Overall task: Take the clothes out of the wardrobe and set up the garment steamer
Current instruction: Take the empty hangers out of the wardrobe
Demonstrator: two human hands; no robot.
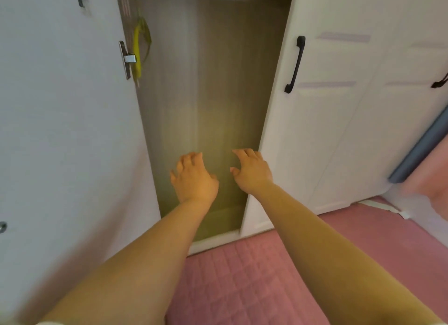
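Open wardrobe (pixel 208 106), long axis upright, opening facing me, its left door (pixel 60 131) swung near. Inside, I see only a yellow-green item (pixel 139 48) hanging far left by the hinge (pixel 127 59). My left hand (pixel 194 179) and right hand (pixel 252 172), fingers loosely spread, hold nothing before the opening.

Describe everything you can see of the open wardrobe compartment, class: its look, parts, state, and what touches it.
The wardrobe compartment stands open, a tall narrow bay lined with grey-brown wood-grain panels. A white door is swung out on its left, carrying a metal hinge; a closed white panelled door with a black handle borders its right. A shelf edge shows at the top. Something yellow-green hangs at the upper left; it is too blurred to identify. No other clothes show. The left hand and right hand reach in, fingers loosely spread, holding nothing.
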